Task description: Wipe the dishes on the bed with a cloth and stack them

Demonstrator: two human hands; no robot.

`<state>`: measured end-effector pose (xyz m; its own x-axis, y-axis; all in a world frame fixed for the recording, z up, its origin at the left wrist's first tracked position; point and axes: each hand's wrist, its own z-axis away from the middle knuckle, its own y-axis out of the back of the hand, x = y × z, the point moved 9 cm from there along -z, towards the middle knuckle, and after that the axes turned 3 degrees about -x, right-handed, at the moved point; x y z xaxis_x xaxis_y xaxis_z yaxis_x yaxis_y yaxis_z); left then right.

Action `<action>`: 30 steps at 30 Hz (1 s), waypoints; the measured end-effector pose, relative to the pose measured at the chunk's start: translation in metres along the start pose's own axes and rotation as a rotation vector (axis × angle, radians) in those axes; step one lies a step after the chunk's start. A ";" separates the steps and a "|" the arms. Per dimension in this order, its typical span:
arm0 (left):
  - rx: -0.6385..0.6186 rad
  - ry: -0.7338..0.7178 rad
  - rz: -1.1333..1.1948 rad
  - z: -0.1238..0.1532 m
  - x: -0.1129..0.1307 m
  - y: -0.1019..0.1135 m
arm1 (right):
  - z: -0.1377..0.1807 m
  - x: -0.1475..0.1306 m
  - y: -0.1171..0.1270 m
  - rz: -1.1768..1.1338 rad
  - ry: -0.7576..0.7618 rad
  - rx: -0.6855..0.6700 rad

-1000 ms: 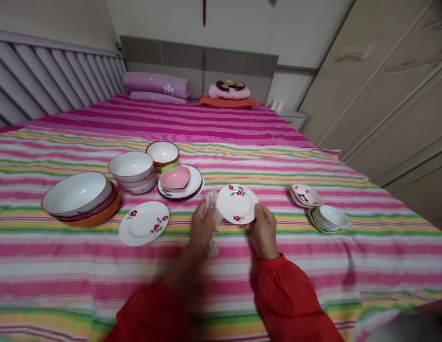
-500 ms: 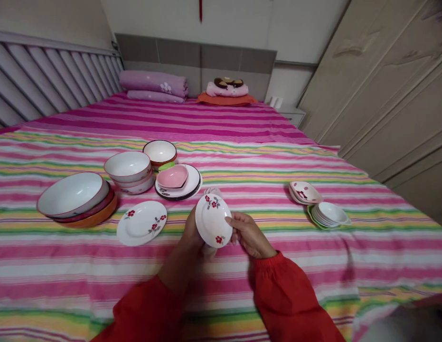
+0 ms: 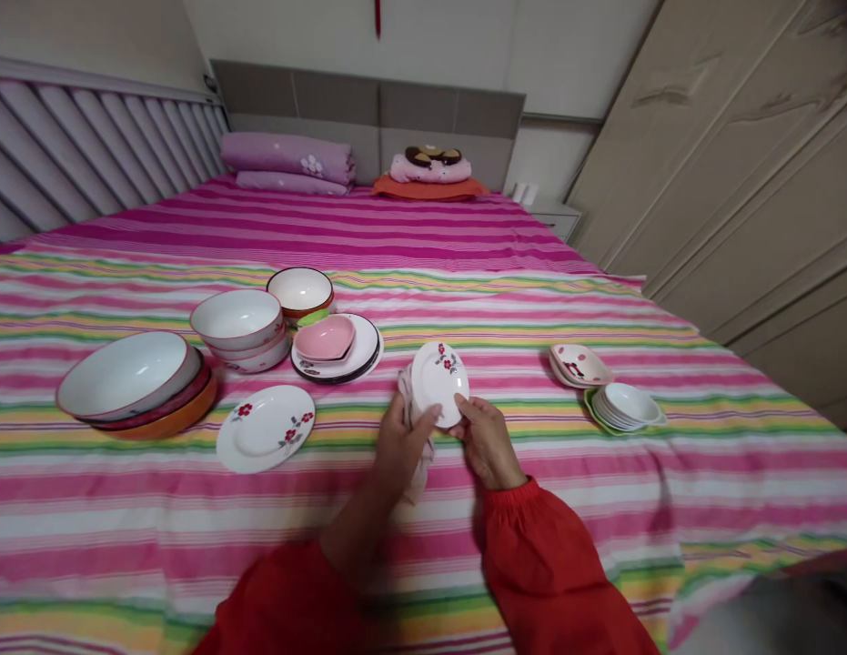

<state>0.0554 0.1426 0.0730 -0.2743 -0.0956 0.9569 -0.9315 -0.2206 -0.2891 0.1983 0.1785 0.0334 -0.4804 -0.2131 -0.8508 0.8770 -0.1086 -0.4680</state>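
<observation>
Both my hands hold a small white plate point(image 3: 433, 382) with red flowers, tilted up above the striped bedspread. My left hand point(image 3: 399, 446) grips its lower left edge, thumb on the face, with a pale cloth point(image 3: 421, 473) bunched between palm and plate. At the lower right rim, my right hand point(image 3: 488, 441) pinches the plate between thumb and fingers. To the left, a larger white plate point(image 3: 266, 429) with matching red flowers lies flat. Beyond it, a pink heart-shaped bowl point(image 3: 326, 339) rests on stacked dark-rimmed white plates point(image 3: 365, 350).
On the left stand stacked big bowls point(image 3: 129, 377), white bowls with red rims point(image 3: 238, 318) and a dark-rimmed bowl point(image 3: 300, 289). Off to the right are patterned dishes point(image 3: 579, 364) and stacked small white bowls point(image 3: 631, 405). Folded bedding point(image 3: 287, 159) lies by the headboard point(image 3: 341, 105).
The small plate has moved up and right and is turned. My left hand's thumb now shows on its face, and more of the cloth is visible. The view has shifted slightly.
</observation>
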 end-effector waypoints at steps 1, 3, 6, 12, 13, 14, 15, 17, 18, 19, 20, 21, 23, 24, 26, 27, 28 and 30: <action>0.057 0.011 0.030 -0.002 0.001 0.007 | 0.001 0.001 -0.004 0.040 -0.011 -0.037; 0.140 0.034 0.096 -0.006 0.003 0.019 | 0.004 0.000 -0.014 0.134 -0.021 -0.132; 0.136 0.044 0.122 -0.013 0.008 0.029 | 0.007 -0.013 -0.018 0.194 0.041 -0.173; 0.053 0.135 0.081 -0.013 -0.001 0.023 | 0.005 -0.032 -0.010 0.256 0.110 -0.109; 0.057 0.135 0.096 -0.012 -0.003 0.021 | 0.005 -0.032 -0.009 0.247 0.124 -0.093; 0.058 0.127 0.117 -0.010 -0.005 0.018 | 0.004 -0.032 -0.008 0.225 0.134 -0.068; 0.054 0.118 0.140 -0.009 -0.007 0.014 | 0.004 -0.030 -0.006 0.194 0.138 -0.039; 0.037 0.097 0.170 -0.006 -0.011 0.007 | 0.004 -0.025 -0.001 0.123 0.144 0.025; 0.029 0.092 0.173 -0.005 -0.013 0.004 | 0.004 -0.023 0.002 0.090 0.149 0.055; 0.025 0.092 0.168 -0.004 -0.015 0.002 | 0.004 -0.022 0.003 0.066 0.154 0.077; 0.027 0.095 0.162 -0.004 -0.016 0.001 | 0.004 -0.021 0.004 0.056 0.157 0.086; 0.037 0.099 0.158 -0.003 -0.017 0.001 | 0.005 -0.020 0.003 0.061 0.157 0.079; 0.064 0.114 0.181 -0.004 -0.016 0.004 | 0.004 -0.022 -0.001 0.099 0.154 0.036; 0.076 0.122 0.197 -0.004 -0.014 0.005 | 0.004 -0.024 -0.002 0.122 0.160 0.020; 0.085 0.133 0.209 -0.005 -0.009 0.008 | 0.005 -0.031 -0.002 0.156 0.189 0.022; 0.083 0.136 0.203 -0.005 -0.006 0.009 | 0.005 -0.035 -0.001 0.169 0.204 0.029; 0.082 0.138 0.188 -0.006 -0.003 0.011 | 0.004 -0.038 0.000 0.187 0.211 0.031; 0.104 0.140 0.150 -0.007 0.000 0.017 | 0.004 -0.038 -0.003 0.236 0.198 -0.013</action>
<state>0.0384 0.1455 0.0685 -0.4453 -0.0010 0.8954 -0.8502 -0.3132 -0.4232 0.2140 0.1836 0.0683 -0.2569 -0.0376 -0.9657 0.9649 -0.0664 -0.2541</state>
